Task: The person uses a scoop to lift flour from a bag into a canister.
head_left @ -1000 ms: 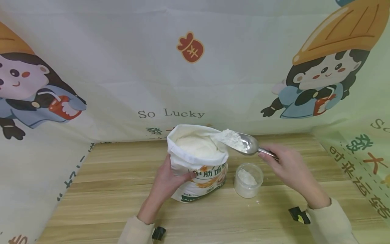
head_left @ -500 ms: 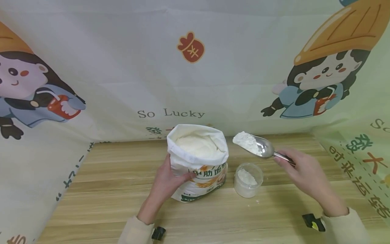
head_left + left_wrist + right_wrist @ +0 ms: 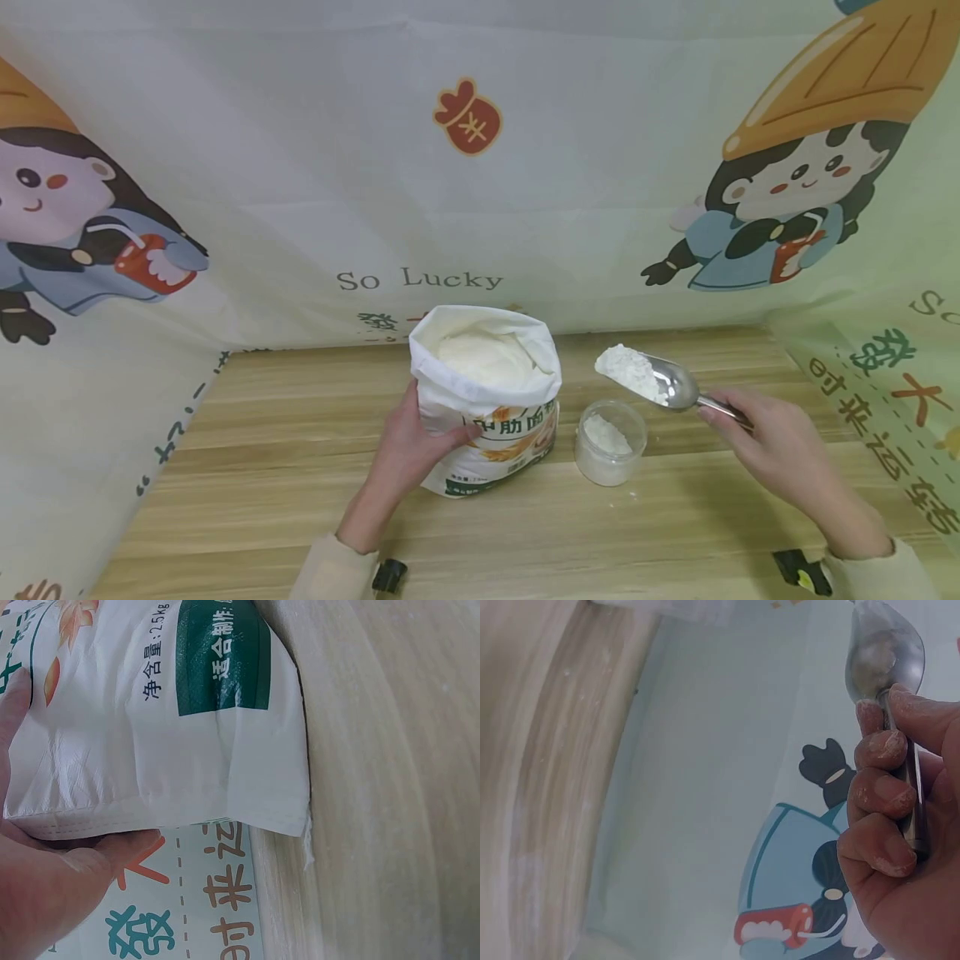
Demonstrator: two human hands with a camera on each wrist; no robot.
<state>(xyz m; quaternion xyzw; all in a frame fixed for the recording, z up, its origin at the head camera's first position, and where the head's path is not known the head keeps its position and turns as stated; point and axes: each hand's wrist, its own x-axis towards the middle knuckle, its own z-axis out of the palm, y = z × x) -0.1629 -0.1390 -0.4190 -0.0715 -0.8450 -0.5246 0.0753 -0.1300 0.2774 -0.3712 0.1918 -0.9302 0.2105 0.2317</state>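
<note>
A white flour bag (image 3: pixel 517 429) with its top rolled down stands on the table, flour (image 3: pixel 487 358) showing inside. My left hand (image 3: pixel 412 442) grips its left side, thumb across the printed front; the left wrist view shows fingers behind the bag's edge. My right hand (image 3: pixel 780 442) holds a metal scoop (image 3: pixel 681 388) by its handle, fingers curled round it in the right wrist view, with flour dust on the fingertips. Heaped flour (image 3: pixel 632 371) fills the scoop, which hangs above and behind a clear round jar (image 3: pixel 609 468). White flour sits inside that jar.
Small specks of flour lie on the wooden table (image 3: pixel 300 467) near the jar. A printed cloth (image 3: pixel 300 167) with cartoon figures encloses the table at the back and both sides, close behind the bag.
My right hand has drawn the loaded scoop away from the bag's mouth, to the right and nearer to me. The left hand, bag and jar have stayed in place.
</note>
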